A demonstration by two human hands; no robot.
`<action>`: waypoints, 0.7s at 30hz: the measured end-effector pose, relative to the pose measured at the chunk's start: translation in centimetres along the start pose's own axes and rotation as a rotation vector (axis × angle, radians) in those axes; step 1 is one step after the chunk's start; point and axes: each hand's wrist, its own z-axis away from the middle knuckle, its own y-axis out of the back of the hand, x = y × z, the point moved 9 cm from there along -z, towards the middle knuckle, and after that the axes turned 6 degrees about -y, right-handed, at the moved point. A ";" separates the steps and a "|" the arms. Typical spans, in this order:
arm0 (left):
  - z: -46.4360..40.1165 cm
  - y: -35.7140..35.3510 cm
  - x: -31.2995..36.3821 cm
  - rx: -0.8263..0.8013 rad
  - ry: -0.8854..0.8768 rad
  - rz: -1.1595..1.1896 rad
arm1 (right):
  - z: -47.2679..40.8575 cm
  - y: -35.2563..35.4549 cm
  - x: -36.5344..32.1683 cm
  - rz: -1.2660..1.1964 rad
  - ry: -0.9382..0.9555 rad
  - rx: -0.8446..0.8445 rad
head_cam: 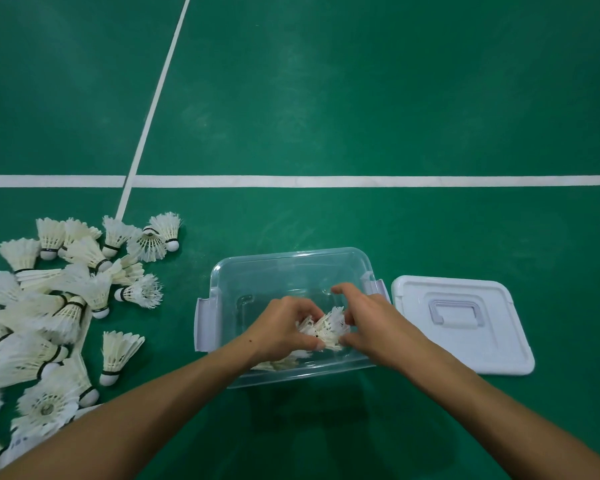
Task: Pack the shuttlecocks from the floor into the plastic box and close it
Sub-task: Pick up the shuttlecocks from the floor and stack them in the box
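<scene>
While both hands reach into the clear plastic box (pixel 291 268), the left hand (pixel 284 327) and right hand (pixel 371 323) each grip a bunch of shuttlecocks (pixel 326 329) held between them. Loose shuttlecocks (pixel 63 306) lie on the floor (pixel 361 98) at nine o'clock; the lid (pixel 461 327) rests at three o'clock.

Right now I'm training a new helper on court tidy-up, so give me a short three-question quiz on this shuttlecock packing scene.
1. True or false: the lid is on the plastic box.
2. Which side of the box is the floor pile of shuttlecocks on: A) left, B) right, C) beyond it?
3. What do the left hand and right hand hold together over the box?

Key
1. False; it lies on the floor to the box's right.
2. A.
3. A bunch of shuttlecocks.
</scene>
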 end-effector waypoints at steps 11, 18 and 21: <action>-2.4 -3.2 -2.2 -0.081 0.098 -0.156 | 1.6 8.6 2.8 -0.492 0.003 0.195; -2.9 -4.2 -2.3 -0.154 0.076 -0.318 | 1.8 8.6 2.0 -0.652 0.050 0.183; -2.5 -3.3 -0.9 -0.185 0.039 -0.251 | 1.7 9.1 1.5 -0.635 0.072 0.183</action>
